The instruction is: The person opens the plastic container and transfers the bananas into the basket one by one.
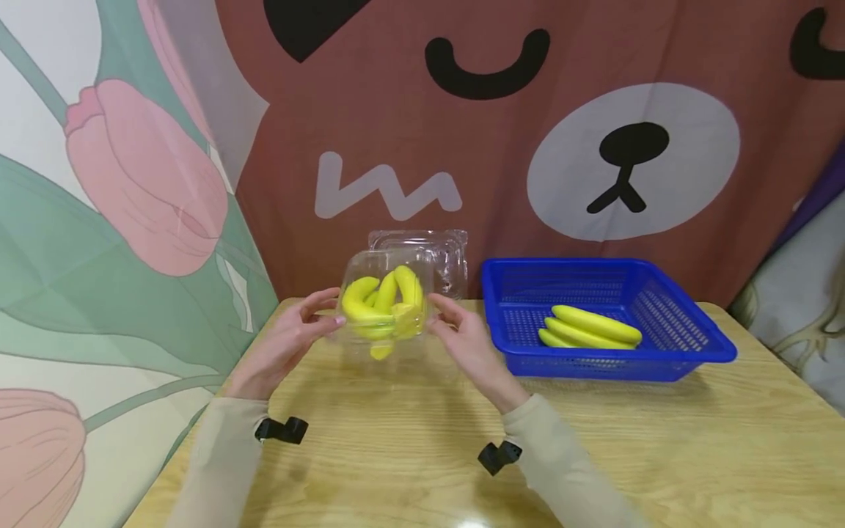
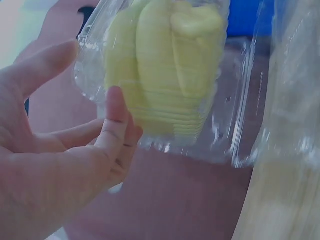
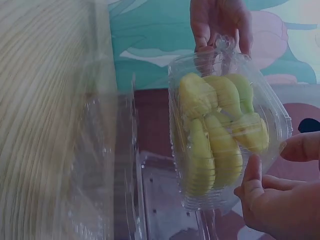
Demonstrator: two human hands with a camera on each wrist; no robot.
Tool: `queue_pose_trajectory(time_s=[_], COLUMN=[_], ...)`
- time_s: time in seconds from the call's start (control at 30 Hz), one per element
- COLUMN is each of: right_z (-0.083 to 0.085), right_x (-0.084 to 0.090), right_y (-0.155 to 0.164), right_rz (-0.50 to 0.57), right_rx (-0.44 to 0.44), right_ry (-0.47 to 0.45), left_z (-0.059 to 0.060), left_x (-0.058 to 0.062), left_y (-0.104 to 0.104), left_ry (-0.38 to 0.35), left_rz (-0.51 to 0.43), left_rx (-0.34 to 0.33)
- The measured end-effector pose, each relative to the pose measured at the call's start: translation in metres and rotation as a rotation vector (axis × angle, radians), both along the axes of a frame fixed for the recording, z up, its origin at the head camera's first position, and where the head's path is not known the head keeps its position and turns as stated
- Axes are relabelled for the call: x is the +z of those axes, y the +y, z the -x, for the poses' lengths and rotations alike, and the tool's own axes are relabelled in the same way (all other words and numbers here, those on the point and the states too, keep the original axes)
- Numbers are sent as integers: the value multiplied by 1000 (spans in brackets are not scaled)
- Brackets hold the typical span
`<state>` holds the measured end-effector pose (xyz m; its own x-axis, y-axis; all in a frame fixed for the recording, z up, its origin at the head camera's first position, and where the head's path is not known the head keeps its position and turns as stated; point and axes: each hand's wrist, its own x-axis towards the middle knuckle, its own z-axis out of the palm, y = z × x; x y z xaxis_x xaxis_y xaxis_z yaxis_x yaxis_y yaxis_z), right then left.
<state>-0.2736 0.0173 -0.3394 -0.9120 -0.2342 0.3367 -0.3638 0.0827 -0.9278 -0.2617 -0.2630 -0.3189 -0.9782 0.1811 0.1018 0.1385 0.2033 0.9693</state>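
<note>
Both hands hold a clear plastic clamshell box (image 1: 350,265), raised above the table and tilted so its contents face me. Several yellow bananas (image 1: 359,299) lie bunched inside it, seen through the plastic. My left hand (image 1: 285,343) pinches the box's left edge between thumb and fingers. At the opposite edge, my right hand (image 1: 470,346) grips with thumb and fingertips. Close behind is a second clear clamshell, whose upright half (image 1: 454,255) shows past the held box. In the right wrist view, its other half (image 3: 95,160) lies on the table.
To the right stands a blue plastic basket (image 1: 716,350) with perforated sides, holding a few bananas (image 1: 597,326). The wooden table (image 1: 422,455) backs onto a brown bear-print cloth (image 1: 370,95). A tulip-print cloth (image 1: 145,176) hangs along the left.
</note>
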Motion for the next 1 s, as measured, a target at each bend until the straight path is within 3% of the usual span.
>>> queue_pose_trajectory(time_s=[0.23, 0.47, 1.0], right_z=[1, 0, -4], right_x=[0, 8, 14], right_y=[32, 64, 123], right_rz=[-14, 9, 11], right_rx=[-6, -28, -100], right_ry=[-17, -64, -67], left_z=[3, 13, 23], left_x=[-1, 2, 6], left_y=[33, 68, 133], left_ry=[-33, -21, 4], left_rz=[-60, -121, -161], left_rx=[-10, -16, -42])
